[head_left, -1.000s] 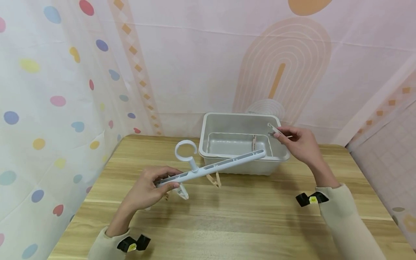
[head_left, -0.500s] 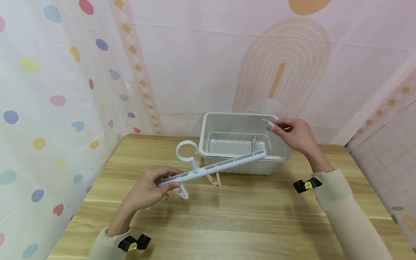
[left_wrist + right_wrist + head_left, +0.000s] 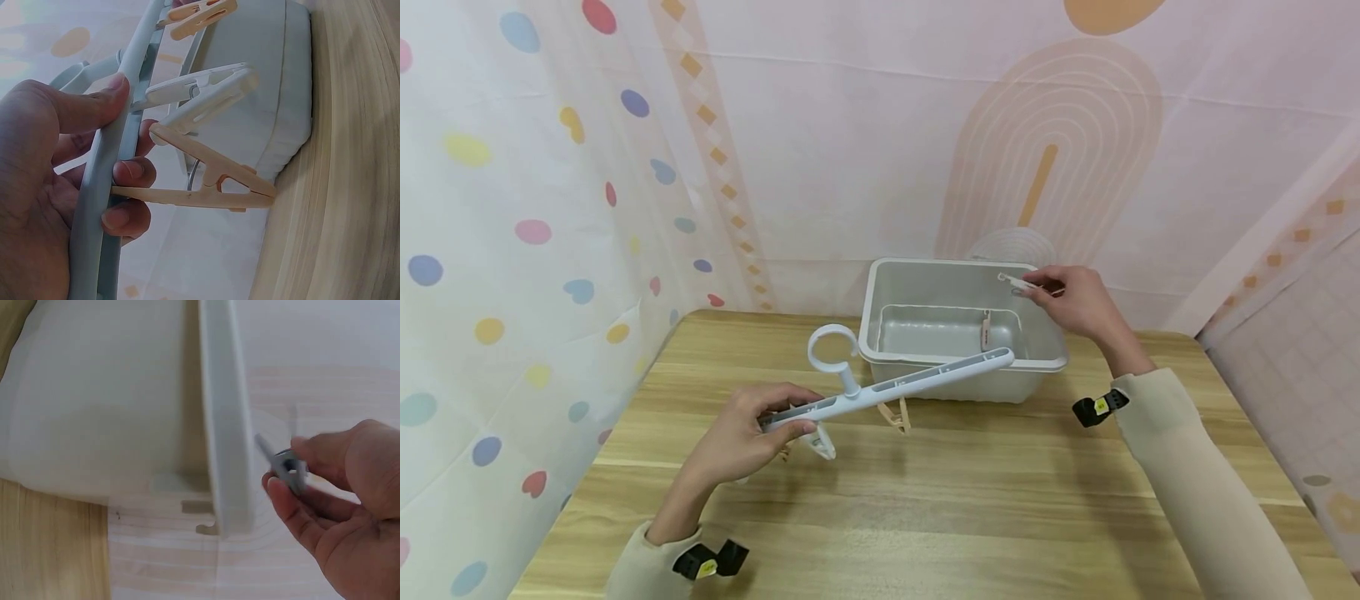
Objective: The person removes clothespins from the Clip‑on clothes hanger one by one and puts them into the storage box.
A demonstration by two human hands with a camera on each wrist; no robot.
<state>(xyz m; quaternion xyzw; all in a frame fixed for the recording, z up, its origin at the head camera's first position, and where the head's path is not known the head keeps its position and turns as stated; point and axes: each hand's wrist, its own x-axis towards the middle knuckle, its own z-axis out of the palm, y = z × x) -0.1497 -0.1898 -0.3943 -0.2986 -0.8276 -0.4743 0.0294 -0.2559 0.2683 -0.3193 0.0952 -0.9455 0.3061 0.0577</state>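
Observation:
My left hand (image 3: 737, 435) grips one end of a pale blue-grey clip hanger (image 3: 925, 379) with a round hook, held tilted above the table. From its bar hang a white clothespin (image 3: 228, 94) and two peach ones; the nearer peach clothespin (image 3: 231, 199) is by my fingertips, the other peach clothespin (image 3: 203, 19) farther along. Over the right side of a light grey basin (image 3: 958, 385), my right hand (image 3: 1078, 307) pinches a clothespin (image 3: 289, 470) that looks white from the head and grey from the wrist. Another clothespin (image 3: 986, 331) leans inside the basin.
The basin stands at the back of a wooden table (image 3: 925, 517), close to a patterned cloth backdrop (image 3: 850, 167). The hanger's far end overlaps the basin's front rim in the head view. Spotted cloth (image 3: 550, 333) hangs along the left.
My right hand has moved left and slightly farther back with its clothespin, which now lies flatter. The left hand and hanger have barely shifted.

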